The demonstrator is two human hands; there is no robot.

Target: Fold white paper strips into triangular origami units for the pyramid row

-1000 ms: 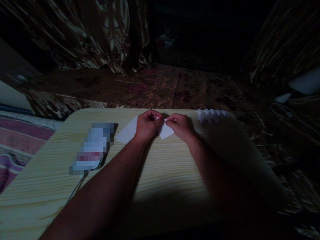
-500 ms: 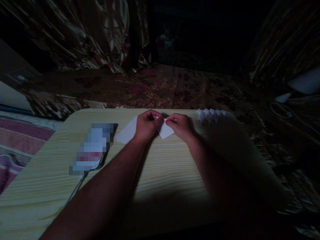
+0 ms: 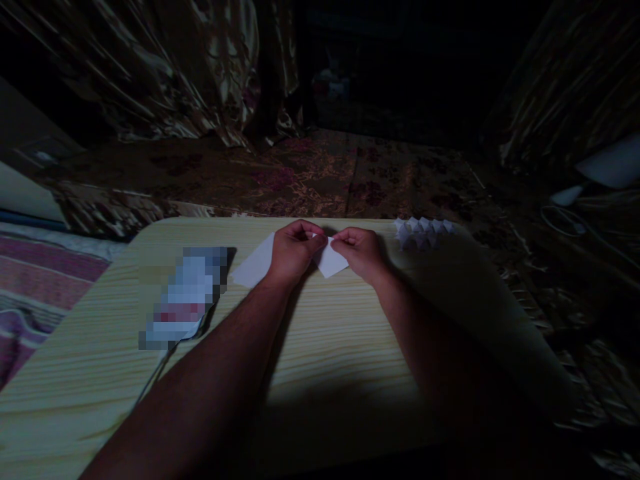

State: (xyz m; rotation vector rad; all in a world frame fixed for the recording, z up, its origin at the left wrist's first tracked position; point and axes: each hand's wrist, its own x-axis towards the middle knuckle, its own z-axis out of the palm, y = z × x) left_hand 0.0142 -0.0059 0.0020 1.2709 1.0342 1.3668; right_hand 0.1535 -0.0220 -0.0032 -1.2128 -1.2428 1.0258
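Near the far edge of the table, a small folded piece of white paper [image 3: 329, 261] is pinched between my two hands, one corner pointing toward me. My left hand [image 3: 296, 251] grips its upper left part with thumb and fingers. My right hand [image 3: 361, 251] pinches the upper right part, its fingertips close to the left ones. More white paper [image 3: 254, 261] lies flat on the table, partly hidden behind my left hand. To the right of my right hand stand several small folded white paper pieces [image 3: 423, 232] with pointed tips, grouped in rows.
A pixelated phone-like object [image 3: 187, 293] with a cable [image 3: 150, 380] lies on the left of the light wooden table [image 3: 330, 333]. Striped bedding [image 3: 45, 273] borders the left side. Patterned cloth [image 3: 320, 167] runs behind the table, and a white lamp-like object [image 3: 613, 163] is at the right.
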